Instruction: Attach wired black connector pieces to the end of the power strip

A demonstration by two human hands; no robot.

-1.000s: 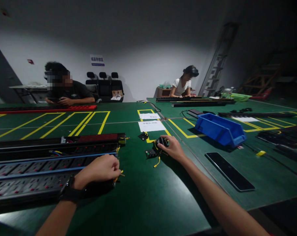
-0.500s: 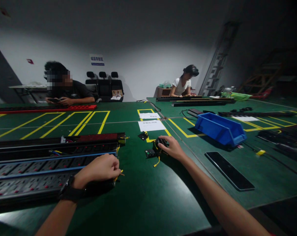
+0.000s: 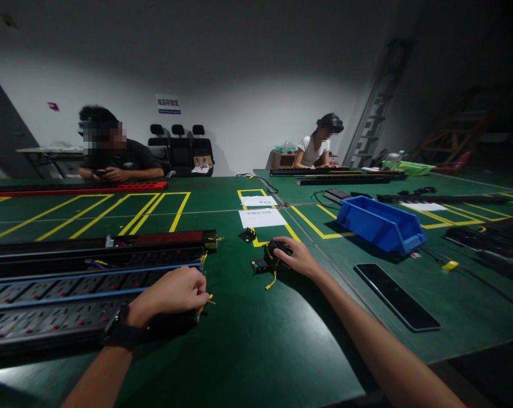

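A row of black power strips (image 3: pixel 56 320) with sockets and small red parts lies at the left, yellow wires coming out of their right ends. My left hand (image 3: pixel 175 292) rests over the near strips, fingers curled at their right end around a yellow wire (image 3: pixel 211 300) whose tip pokes out by the thumb. My right hand (image 3: pixel 299 258) is closed around a black module (image 3: pixel 277 247) on the table, fingers over its top. Beside it lie a black module with a green dot (image 3: pixel 259 265), a yellow wire lead (image 3: pixel 272 281) and a small black bracket (image 3: pixel 248 235).
On the green table (image 3: pixel 256 345), a blue bin (image 3: pixel 379 226) and a phone (image 3: pixel 396 296) lie to the right. Paper labels (image 3: pixel 261 218) and yellow tape outlines mark the middle. Two people (image 3: pixel 120 153) (image 3: pixel 316 144) sit across the table. More black strips (image 3: pixel 350 177) lie at the far side.
My right hand has shifted very slightly over the black module, its fingers a little lower. My left hand stays where it was.
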